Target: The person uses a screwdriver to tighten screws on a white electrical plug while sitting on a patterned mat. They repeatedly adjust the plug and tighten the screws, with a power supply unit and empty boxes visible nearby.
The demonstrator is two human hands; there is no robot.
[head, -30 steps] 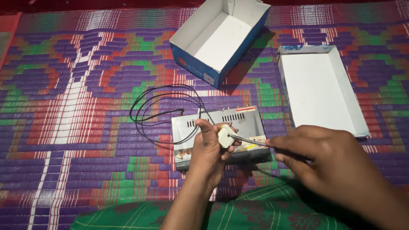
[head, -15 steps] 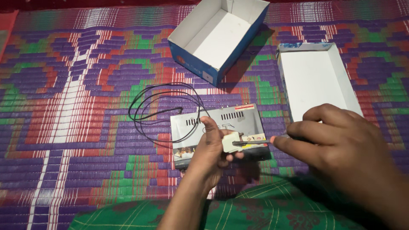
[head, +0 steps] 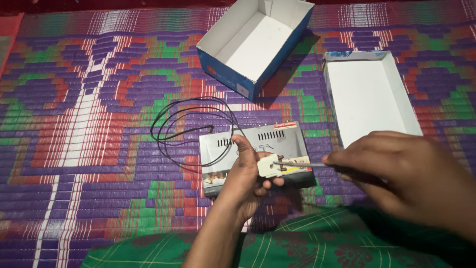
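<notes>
My left hand [head: 245, 181] grips a small white plug [head: 268, 166] above a grey metal device box [head: 258, 149] that lies on the mat. My right hand [head: 409, 176] holds a thin screwdriver [head: 297, 164], and its metal tip touches the plug's face. A black cord [head: 188, 126] runs in loops from the device across the mat to the left.
An open blue-and-white cardboard box [head: 255, 44] stands at the back centre. Its white lid [head: 369, 97] lies upturned to the right. Everything rests on a woven striped mat [head: 84, 124] of purple, red and green. Green checked cloth [head: 297, 248] covers my lap at the bottom.
My left hand has turned the plug so its face points right. My right hand has shifted right and up, with the screwdriver tip staying at the plug.
</notes>
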